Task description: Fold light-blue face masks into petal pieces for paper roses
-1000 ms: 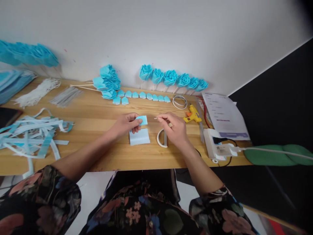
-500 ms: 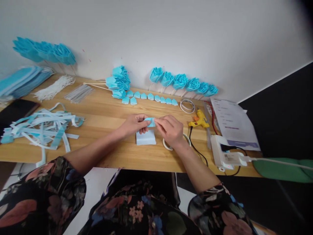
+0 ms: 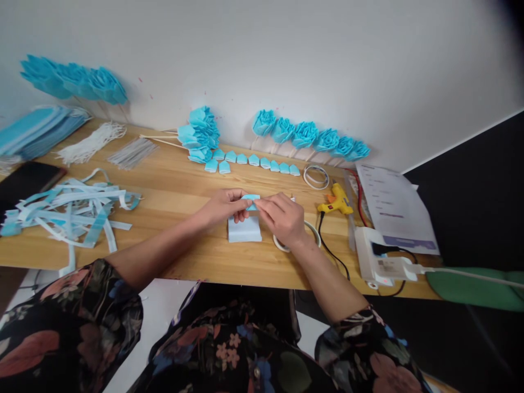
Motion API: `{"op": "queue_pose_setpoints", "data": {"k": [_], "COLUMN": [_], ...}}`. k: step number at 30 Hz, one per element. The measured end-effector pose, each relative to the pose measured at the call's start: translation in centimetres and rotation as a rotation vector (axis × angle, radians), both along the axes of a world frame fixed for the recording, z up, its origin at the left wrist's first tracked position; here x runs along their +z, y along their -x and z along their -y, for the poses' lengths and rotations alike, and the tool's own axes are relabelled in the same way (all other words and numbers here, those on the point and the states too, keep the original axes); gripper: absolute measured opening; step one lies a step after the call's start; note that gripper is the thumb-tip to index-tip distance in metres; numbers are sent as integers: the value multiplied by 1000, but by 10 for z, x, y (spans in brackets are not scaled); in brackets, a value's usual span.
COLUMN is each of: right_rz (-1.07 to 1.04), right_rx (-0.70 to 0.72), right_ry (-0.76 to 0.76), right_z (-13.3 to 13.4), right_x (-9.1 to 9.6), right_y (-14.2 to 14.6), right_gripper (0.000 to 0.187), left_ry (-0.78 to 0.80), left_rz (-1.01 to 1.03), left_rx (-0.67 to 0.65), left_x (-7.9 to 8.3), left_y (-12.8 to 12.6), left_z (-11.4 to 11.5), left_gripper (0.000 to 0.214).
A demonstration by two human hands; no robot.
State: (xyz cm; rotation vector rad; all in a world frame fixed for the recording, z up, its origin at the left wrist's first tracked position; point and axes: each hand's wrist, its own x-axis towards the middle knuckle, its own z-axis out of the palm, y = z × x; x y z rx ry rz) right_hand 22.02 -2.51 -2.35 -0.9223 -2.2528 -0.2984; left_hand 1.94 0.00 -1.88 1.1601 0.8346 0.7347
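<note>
Between my two hands is a small light-blue fabric piece (image 3: 251, 197), held just above the table. My left hand (image 3: 230, 206) pinches its left side between thumb and fingers. From the right, my right hand (image 3: 283, 217) pinches its right edge with thumb and forefinger. Below the piece lies a stack of pale fabric squares (image 3: 244, 230). A roll of tape (image 3: 279, 244) is partly covered by my right hand and wrist. Farther back, folded blue petals (image 3: 254, 160) lie in a row on the wooden table (image 3: 184, 191).
Blue fabric flowers (image 3: 305, 134) lean on the wall, others (image 3: 199, 134) lie flat. A yellow glue gun (image 3: 337, 201), a power strip (image 3: 367, 256) and papers (image 3: 395, 207) are to the right. Cut strips (image 3: 77, 210), a phone (image 3: 30, 183) and masks (image 3: 39, 131) are at left.
My right fingertips have shifted slightly left over the blue piece, and its upper part looks more folded. My left hand has barely moved. The view has tilted slightly.
</note>
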Motion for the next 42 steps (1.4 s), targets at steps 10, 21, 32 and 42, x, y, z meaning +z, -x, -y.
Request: {"op": "queue_pose_setpoints", "data": {"k": [10,21,32,42], "right_rz": [-6,-530,-5,242], "right_rx": [63,-315,-518,-509], "right_ry": [15,413,576,496], "right_z": [-1,-4,11,8], "right_x": [2,28,14,6], "right_y": [6,-43,-83,-80], "right_gripper": [22,25,19,19], "left_ry": [187,58,27,15], "left_rz": [157,-32,-67,-95], "left_rx": [54,83,52,22], "left_x": [0,4,6,9], "left_y": [-1,3,2,1], "left_z": [-2,-3,-1,1], "left_gripper": [21,24,27,27]}}
